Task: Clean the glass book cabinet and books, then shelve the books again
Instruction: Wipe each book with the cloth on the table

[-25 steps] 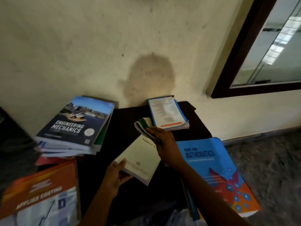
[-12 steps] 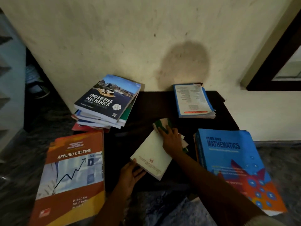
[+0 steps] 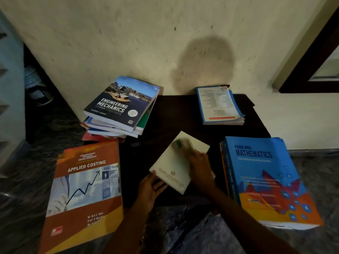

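Lying at far left, the Applied Costing book [image 3: 86,189] sits at the edge of the dark worktop [image 3: 174,110], with a stack [image 3: 117,114] topped by Engineering Mechanics behind it. The left hand [image 3: 148,189] pinches the near corner of the white book [image 3: 172,167] at the worktop's middle — thumb on top. On its cover the right hand [image 3: 199,167] has its fingers round a blurred cloth [image 3: 180,144]. Further right lie a blue book [image 3: 218,105] at the back and the Mathematics book [image 3: 262,176] in front.

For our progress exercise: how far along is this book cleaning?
Done: cannot tell which books are wiped. In hand: the right hand rubs a cloth over the white book, the left hand holding its corner. Left: shelving; the Engineering Mechanics stack and Mathematics book lie on the table.
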